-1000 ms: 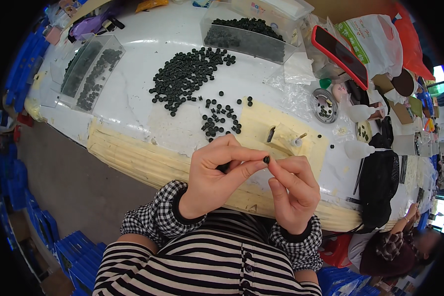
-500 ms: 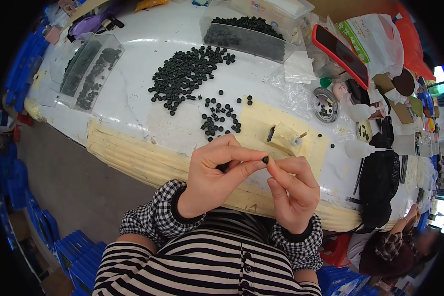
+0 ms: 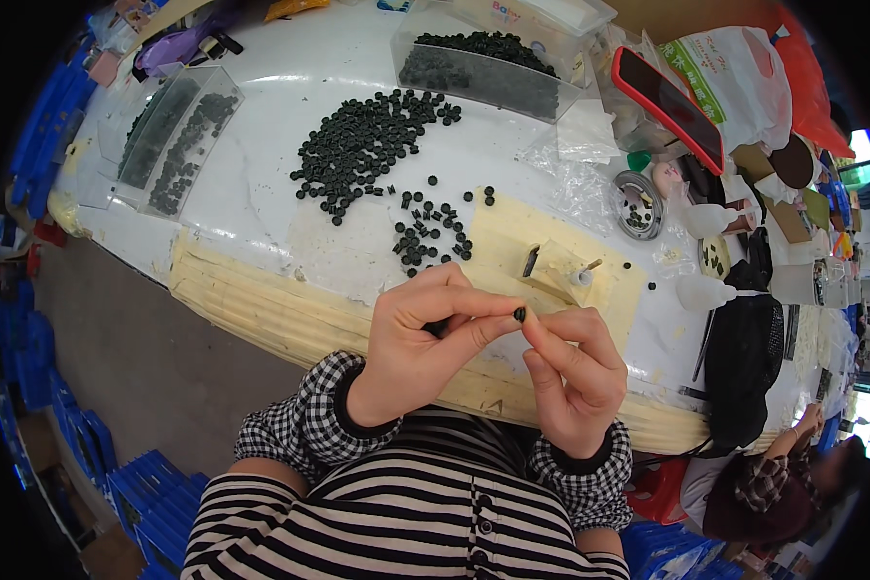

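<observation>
My left hand (image 3: 425, 333) pinches a small black round part (image 3: 520, 314) between thumb and index fingertip, above the table's near edge. Something dark (image 3: 437, 328) shows within the curl of its other fingers; its kind is hidden. My right hand (image 3: 578, 372) meets the same part from the right, its index fingertip pressed against it and the other fingers curled in. The right thumb sits lower, apart from the part. Beyond my hands lie a loose group of similar black parts (image 3: 433, 232) and a larger heap (image 3: 362, 145).
A yellowish block fixture (image 3: 556, 271) with an upright pin stands just beyond my right hand. Clear bins of black parts stand at the back (image 3: 483, 82) and left (image 3: 179, 140). Rightward are a red-cased phone (image 3: 667, 108), a round tin (image 3: 638, 205), white bottles and a black bag (image 3: 744, 358).
The small black part has tilted very slightly between my fingertips. Both hands stay in place. At the far right, another person's head has shifted a little.
</observation>
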The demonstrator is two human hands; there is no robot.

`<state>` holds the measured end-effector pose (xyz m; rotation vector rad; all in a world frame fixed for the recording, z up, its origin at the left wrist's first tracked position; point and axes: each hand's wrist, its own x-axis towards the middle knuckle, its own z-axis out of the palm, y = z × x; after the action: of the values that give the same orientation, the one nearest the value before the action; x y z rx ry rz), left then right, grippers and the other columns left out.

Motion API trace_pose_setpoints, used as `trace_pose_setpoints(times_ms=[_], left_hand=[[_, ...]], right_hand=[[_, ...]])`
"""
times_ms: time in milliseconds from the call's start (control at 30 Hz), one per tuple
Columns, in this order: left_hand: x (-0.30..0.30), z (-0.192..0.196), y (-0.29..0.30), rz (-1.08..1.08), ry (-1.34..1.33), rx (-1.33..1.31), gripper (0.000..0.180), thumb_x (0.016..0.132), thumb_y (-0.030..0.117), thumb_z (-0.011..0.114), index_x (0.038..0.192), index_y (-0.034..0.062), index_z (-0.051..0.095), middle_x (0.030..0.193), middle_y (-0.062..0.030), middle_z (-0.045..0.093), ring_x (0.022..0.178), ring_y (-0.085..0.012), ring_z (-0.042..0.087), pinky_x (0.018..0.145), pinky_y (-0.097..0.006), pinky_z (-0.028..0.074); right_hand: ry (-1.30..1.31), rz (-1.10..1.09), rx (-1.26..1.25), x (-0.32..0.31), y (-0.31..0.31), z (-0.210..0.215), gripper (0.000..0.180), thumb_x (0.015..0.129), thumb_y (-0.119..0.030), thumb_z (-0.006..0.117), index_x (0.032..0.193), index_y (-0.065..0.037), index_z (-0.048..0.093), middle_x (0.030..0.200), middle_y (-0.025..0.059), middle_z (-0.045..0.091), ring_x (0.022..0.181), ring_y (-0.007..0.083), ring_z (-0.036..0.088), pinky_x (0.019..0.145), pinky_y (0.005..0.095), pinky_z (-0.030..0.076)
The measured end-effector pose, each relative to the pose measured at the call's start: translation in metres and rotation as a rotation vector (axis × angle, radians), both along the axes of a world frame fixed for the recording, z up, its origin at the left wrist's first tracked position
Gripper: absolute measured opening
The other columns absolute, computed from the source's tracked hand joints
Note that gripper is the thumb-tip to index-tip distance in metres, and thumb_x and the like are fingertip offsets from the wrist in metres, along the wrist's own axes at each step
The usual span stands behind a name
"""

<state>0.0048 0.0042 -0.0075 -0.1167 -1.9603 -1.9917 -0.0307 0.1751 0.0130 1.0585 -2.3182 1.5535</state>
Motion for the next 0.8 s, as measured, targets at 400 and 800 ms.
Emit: trace_pose_setpoints(times_ms=[400, 800], left_hand=[[-0.0011, 0.0004, -0.0008, -0.003, 0.003, -0.006, 0.020, 0.078, 0.000, 0.072, 0.097, 0.0045, 0.073, 0.067, 0.0028, 0.048, 0.059, -0.0045, 0.040, 0.053, -0.019, 0.031], [-0.0011, 0.0008, -0.0007, -0.011, -0.017, 0.013, 0.021, 0.078, 0.000, 0.073, 0.098, 0.0053, 0.073, 0.066, 0.0037, 0.045, 0.059, -0.0045, 0.038, 0.053, -0.019, 0.030]], right_hand=[[-0.036, 0.004, -0.016, 0.0006, 0.0002, 0.0001, 0.036, 0.074, 0.004, 0.071, 0.109, -0.004, 0.069, 0.090, 0.0078, 0.063, 0.078, 0.0200, 0.057, 0.067, 0.0275, 0.046], [-0.048, -0.006, -0.031, 0.0010, 0.0002, -0.0005, 0.037, 0.073, 0.004, 0.070, 0.109, -0.004, 0.069, 0.091, 0.0085, 0.063, 0.078, 0.0199, 0.058, 0.068, 0.0274, 0.046]])
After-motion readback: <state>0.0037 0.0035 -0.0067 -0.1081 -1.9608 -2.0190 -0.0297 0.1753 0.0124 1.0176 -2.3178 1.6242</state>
